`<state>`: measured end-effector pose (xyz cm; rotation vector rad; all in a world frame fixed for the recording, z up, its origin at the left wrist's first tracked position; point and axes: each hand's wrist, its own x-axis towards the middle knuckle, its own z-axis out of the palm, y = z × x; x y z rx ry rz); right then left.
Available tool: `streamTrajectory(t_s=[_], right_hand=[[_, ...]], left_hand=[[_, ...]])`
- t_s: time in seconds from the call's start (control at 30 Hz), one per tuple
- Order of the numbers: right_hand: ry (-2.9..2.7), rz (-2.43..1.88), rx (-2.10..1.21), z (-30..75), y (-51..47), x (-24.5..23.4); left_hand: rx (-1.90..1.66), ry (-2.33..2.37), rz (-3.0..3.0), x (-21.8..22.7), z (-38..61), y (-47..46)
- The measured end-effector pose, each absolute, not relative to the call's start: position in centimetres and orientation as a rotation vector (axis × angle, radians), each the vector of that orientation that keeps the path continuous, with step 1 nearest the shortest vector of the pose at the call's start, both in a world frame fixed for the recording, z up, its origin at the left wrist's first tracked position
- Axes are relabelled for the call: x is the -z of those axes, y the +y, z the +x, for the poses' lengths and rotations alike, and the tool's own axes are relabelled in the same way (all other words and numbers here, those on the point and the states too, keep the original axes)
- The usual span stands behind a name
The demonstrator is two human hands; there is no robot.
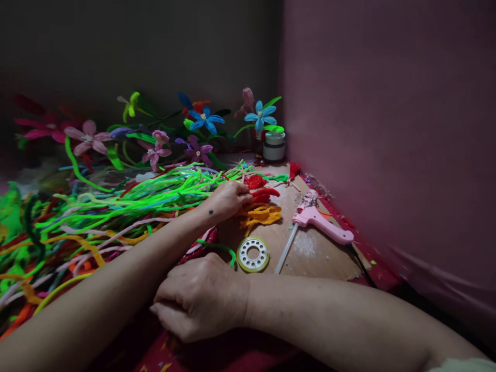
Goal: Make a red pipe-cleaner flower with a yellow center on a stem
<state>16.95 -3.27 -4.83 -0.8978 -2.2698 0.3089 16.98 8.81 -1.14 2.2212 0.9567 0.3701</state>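
My left hand reaches across to the far side of the board, its fingers curled together against red pipe-cleaner pieces. Whether it grips one of them is hidden. Just nearer lie folded orange pipe-cleaner pieces. Closed in a loose fist, my right hand rests low near the front edge, below my left forearm; what is inside it does not show. A green pipe cleaner curves just behind it. Beside that is a roll of clear tape on a white core.
A pink glue gun with a glue stick lies on the brown board, its cord running right. Many loose pipe cleaners cover the left side. Behind stand pipe-cleaner flowers and a white jar. A pink wall borders the right.
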Motion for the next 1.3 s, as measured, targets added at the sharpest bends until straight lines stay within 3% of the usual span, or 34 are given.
streamTrajectory(t_s=[0.5,1.3], right_hand=[[-2.286,-0.922,-0.312,17.0,-3.3,4.5],[-2.285,-0.909,-0.318,16.9,-3.3,4.7]], left_hand=[[-0.442,0.994,1.828,-0.7,16.8,7.7],[-0.436,1.039,2.528,1.6,16.5,9.2]])
